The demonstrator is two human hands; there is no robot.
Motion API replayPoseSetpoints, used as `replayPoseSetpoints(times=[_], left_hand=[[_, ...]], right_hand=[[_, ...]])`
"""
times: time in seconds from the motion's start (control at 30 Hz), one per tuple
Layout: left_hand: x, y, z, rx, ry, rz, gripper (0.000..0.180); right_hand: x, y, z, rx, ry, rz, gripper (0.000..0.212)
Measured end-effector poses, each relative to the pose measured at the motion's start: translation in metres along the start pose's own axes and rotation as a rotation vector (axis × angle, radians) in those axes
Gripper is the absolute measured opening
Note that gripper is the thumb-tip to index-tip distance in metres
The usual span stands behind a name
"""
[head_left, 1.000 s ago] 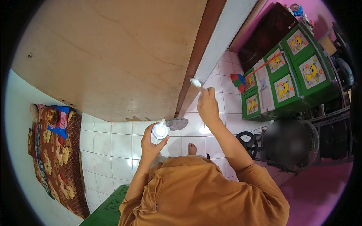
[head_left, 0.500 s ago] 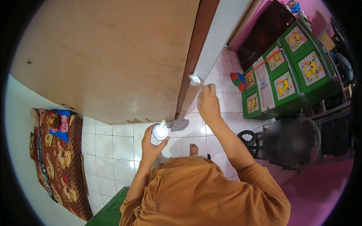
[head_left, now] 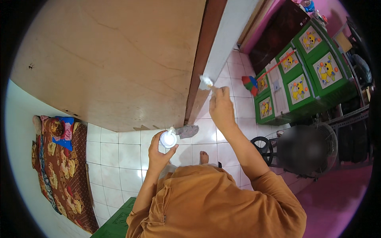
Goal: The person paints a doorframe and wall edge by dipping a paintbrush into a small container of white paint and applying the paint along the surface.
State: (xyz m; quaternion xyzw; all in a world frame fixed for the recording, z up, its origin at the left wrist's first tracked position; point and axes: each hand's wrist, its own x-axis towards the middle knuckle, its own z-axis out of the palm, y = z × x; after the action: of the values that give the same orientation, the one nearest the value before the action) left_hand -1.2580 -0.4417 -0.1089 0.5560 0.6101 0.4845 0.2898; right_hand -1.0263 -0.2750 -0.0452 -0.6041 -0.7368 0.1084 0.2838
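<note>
My right hand (head_left: 222,108) is closed around the handle of a paintbrush (head_left: 206,82), whose head is covered in white paint. The bristles rest against the door frame (head_left: 194,95), at the lower end of its white-coated stretch (head_left: 228,33). Below that point the frame is bare brown. In my left hand (head_left: 158,156) is a small round tub of white paint (head_left: 168,140), gripped by its sides with the top facing up. A white-smeared stick or lip shows at the tub's rim; which one I cannot tell.
A wide brown door (head_left: 131,59) fills the upper left. Green drawers (head_left: 299,89) and a black standing fan (head_left: 305,148) are at the right. A grey cloth (head_left: 187,131) lies on the tiles by the door's foot; a flowered mattress (head_left: 65,170) is at far left.
The brush and my right hand have shifted slightly up and to the right along the frame. My left hand and the tub have barely moved.
</note>
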Motion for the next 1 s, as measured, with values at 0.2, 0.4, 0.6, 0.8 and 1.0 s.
replayPoseSetpoints(times=[0.2,0.4,0.6,0.8,1.0], left_hand=[[-0.001,0.003,0.006,-0.004,0.009,-0.019,0.062],[-0.002,0.010,0.021,-0.009,-0.013,-0.007,0.062],[-0.007,0.009,0.036,0.003,-0.029,-0.033,0.062],[-0.008,0.017,0.048,0.012,-0.007,-0.018,0.061],[-0.006,0.032,0.068,0.020,-0.038,-0.004,0.062]], right_hand=[[-0.012,-0.015,-0.056,0.215,0.177,-0.142,0.030],[-0.039,0.063,0.013,0.075,-0.022,0.026,0.031],[-0.022,0.089,0.023,0.022,-0.043,0.064,0.031],[-0.029,0.085,-0.017,0.082,0.086,-0.018,0.032],[-0.015,0.117,-0.008,0.028,-0.043,0.028,0.031]])
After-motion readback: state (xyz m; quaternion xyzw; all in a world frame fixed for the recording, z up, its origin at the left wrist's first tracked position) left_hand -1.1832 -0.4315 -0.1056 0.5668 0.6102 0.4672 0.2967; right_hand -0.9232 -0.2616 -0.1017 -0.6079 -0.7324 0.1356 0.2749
